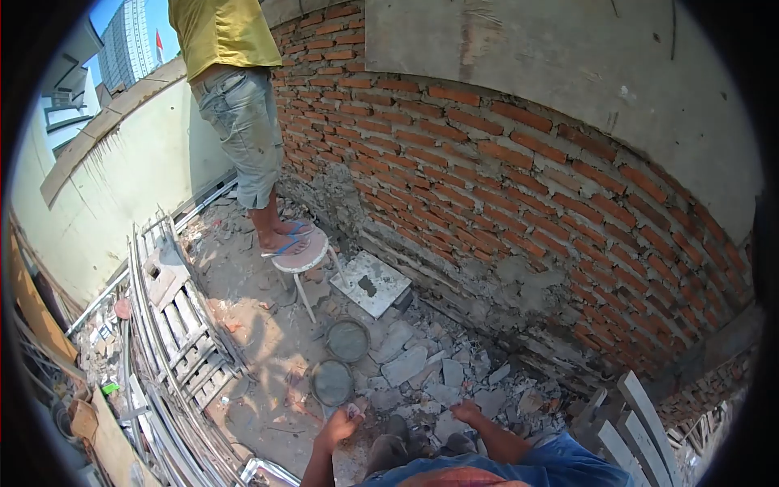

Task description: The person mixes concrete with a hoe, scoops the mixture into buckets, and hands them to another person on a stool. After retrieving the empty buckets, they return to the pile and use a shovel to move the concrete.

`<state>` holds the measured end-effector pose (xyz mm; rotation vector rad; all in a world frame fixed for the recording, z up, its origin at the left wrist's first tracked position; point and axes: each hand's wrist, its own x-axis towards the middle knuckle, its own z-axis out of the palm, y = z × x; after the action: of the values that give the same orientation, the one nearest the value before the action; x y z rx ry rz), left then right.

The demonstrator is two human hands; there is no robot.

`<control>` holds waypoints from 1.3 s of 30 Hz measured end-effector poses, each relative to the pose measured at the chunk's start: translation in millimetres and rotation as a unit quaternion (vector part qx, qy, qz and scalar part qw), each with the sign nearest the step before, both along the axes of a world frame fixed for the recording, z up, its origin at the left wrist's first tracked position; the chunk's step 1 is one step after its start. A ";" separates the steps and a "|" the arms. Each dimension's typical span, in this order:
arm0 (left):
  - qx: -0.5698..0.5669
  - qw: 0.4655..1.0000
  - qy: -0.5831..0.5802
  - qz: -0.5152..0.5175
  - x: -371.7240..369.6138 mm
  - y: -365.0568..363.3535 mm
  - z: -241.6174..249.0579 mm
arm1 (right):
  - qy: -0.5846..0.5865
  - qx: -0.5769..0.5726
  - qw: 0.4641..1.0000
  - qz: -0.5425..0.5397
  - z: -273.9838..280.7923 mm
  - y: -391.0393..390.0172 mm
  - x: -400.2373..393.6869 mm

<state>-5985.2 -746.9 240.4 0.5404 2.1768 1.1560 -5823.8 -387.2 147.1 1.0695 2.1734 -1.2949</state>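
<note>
Bucket (331, 404) nr L hand (344, 423): rnd, dark rim, grey mix (332, 381) inside.

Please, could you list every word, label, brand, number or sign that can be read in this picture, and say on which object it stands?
No text can be read anywhere in this view.
Bright green item in the rubble at left: too small to tell whether it has print.
Yellow shirt and stool: no lettering that I can make out.
</note>
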 end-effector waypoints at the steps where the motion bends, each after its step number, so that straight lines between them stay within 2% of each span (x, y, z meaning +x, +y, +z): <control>1: 0.013 1.000 0.022 0.006 3.3 8.4 6.1 | 0.011 -0.001 1.000 0.000 -1.7 -3.8 3.4; 3: 0.026 0.998 0.052 0.014 11.5 17.0 5.3 | -0.005 -0.006 0.999 0.040 -3.0 -2.6 13.9; 5: -0.003 0.999 0.022 0.042 25.5 22.5 -7.0 | -0.018 -0.010 0.997 0.079 -5.4 5.7 28.0; 7: -0.015 0.998 0.047 0.032 51.2 29.7 -0.7 | 0.009 0.113 0.978 0.175 -1.6 14.9 44.6; 8: -0.027 0.997 0.065 0.022 65.4 33.6 1.7 | 0.012 0.108 0.981 0.160 1.2 23.7 55.8; 9: -0.033 0.997 0.068 0.006 78.6 37.0 -2.1 | 0.039 0.094 0.986 0.135 17.6 36.3 64.8; 11: -0.132 0.985 0.022 -0.109 101.0 44.5 -7.1 | 0.120 0.088 0.986 0.072 54.8 61.0 92.8; 12: -0.140 0.982 0.025 -0.124 111.1 55.9 -0.7 | 0.171 0.097 0.980 0.034 77.2 72.5 112.5; 13: -0.121 0.980 0.014 -0.157 124.3 69.6 10.0 | 0.163 0.052 0.984 -0.044 123.0 80.8 131.8; 14: -0.104 0.976 0.000 -0.191 140.8 76.6 16.9 | 0.301 -0.081 0.936 -0.166 132.4 90.8 151.7; 15: -0.098 0.974 -0.018 -0.202 146.1 84.0 1.2 | 0.348 -0.084 0.910 -0.208 129.6 110.5 171.4; 16: -0.095 0.970 -0.039 -0.219 152.6 89.1 -15.8 | 0.343 -0.077 0.890 -0.290 163.4 119.3 187.0; 17: -0.087 0.967 -0.026 -0.236 163.4 100.1 -3.5 | 0.382 -0.052 0.862 -0.330 167.4 135.9 205.5; 18: -0.085 0.960 -0.019 -0.265 171.5 121.5 16.5 | 0.402 -0.087 0.839 -0.357 211.6 138.9 225.8; 19: -0.048 0.962 -0.051 -0.264 179.7 134.5 18.2 | 0.419 -0.019 0.829 -0.369 227.2 147.3 245.0; 20: -0.037 0.954 -0.108 -0.276 183.4 146.2 18.1 | 0.447 -0.024 0.800 -0.398 240.0 154.4 266.0; 22: -0.095 0.943 -0.157 -0.277 190.2 167.8 24.6 | 0.445 0.032 0.781 -0.436 265.1 164.2 309.1; 23: -0.118 0.931 -0.161 -0.304 190.1 171.1 21.7 | 0.451 0.066 0.767 -0.451 271.5 167.3 329.7; 24: -0.102 0.932 -0.118 -0.326 189.0 176.8 15.6 | 0.458 0.102 0.757 -0.456 275.4 172.3 350.6; 26: -0.089 0.928 -0.075 -0.355 195.4 190.2 23.4 | 0.419 0.188 0.751 -0.475 270.5 181.8 390.9; 27: -0.113 0.929 -0.100 -0.338 202.5 199.3 43.5 | 0.341 0.281 0.768 -0.464 261.7 189.0 411.9; 28: -0.136 0.930 -0.123 -0.319 206.5 206.3 54.3 | 0.281 0.356 0.755 -0.473 255.3 191.9 427.6; 29: -0.142 0.927 -0.122 -0.326 204.8 210.7 51.0 | 0.245 0.376 0.753 -0.481 249.9 196.5 443.9; 31: -0.150 0.914 -0.023 -0.375 197.4 214.4 39.9 | 0.159 0.440 0.744 -0.478 238.8 203.9 474.0; 32: -0.160 0.910 -0.025 -0.381 194.9 215.3 35.7 | 0.108 0.482 0.735 -0.465 232.2 208.4 487.3; 33: -0.171 0.906 -0.017 -0.388 195.2 220.0 32.9 | 0.052 0.458 0.756 -0.465 230.3 212.5 499.1; 36: -0.187 0.892 -0.014 -0.412 205.6 233.4 32.5 | -0.042 0.578 0.732 -0.359 203.4 223.6 530.2; 38: -0.178 0.894 -0.053 -0.408 215.7 236.6 35.3 | -0.083 0.613 0.737 -0.271 184.5 231.9 550.0; 39: -0.198 0.890 -0.057 -0.406 217.5 231.6 36.7 | -0.106 0.596 0.755 -0.251 183.1 231.7 554.8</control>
<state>-5767.6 -515.4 277.2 1.0244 1.7096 0.2707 -5269.0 -155.4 330.2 2.1997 2.5265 0.3561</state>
